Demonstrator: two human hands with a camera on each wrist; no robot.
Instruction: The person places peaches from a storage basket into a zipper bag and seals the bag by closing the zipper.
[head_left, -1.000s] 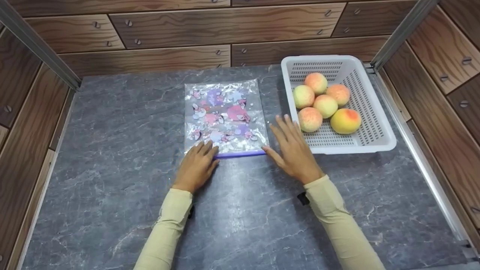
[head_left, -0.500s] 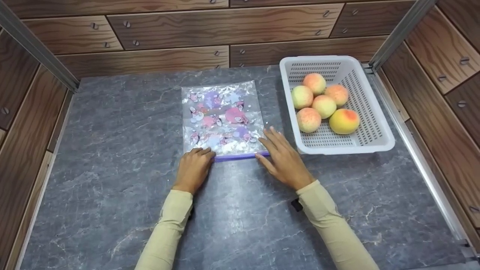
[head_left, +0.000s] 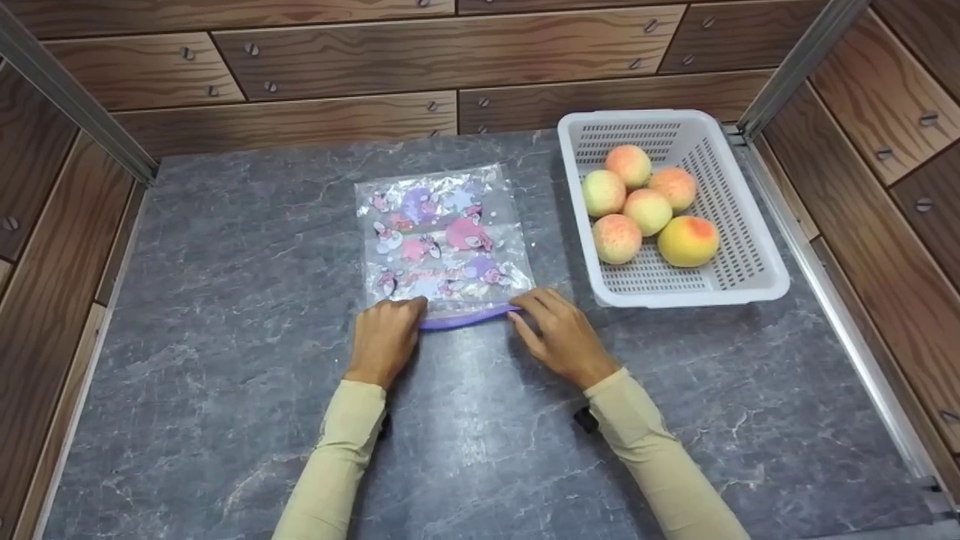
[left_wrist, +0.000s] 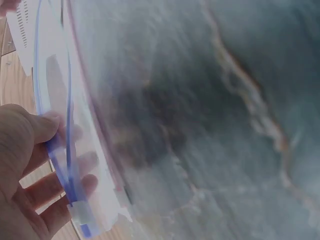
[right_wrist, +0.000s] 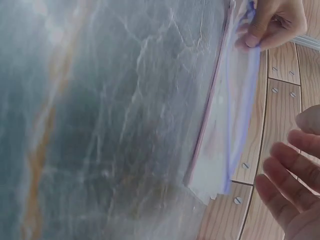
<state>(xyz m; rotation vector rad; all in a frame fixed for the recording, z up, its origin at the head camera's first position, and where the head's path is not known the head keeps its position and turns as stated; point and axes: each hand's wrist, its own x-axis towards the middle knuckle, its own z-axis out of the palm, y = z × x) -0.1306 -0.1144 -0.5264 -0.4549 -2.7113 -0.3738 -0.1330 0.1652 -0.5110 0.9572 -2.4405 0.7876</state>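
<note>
A clear zip bag (head_left: 450,240) printed with pink and purple cartoon figures lies on the table, its purple zip strip (head_left: 465,321) lifted at the near side. My left hand (head_left: 386,337) pinches the left end of that strip; the left wrist view shows the thumb in front and fingers behind the plastic. A small whitish slider (left_wrist: 80,212) sits by those fingers, where two purple lines of the zip meet. At the bag's right corner is my right hand (head_left: 566,337). In the right wrist view its fingers (right_wrist: 285,190) are loosely bent, apart from the bag edge, holding nothing.
A white slotted basket (head_left: 697,300) stands to the right of the bag, with several peaches (head_left: 649,212) and a yellower, red-tipped fruit (head_left: 688,241) inside. Wood-patterned panels (head_left: 337,60) enclose the grey marbled table (head_left: 225,337) at the back and sides.
My right hand has moved left and nearer to me, onto the bag's corner. The left hand has curled in on the zip strip, which has risen and bent, and the bag has shifted slightly left.
</note>
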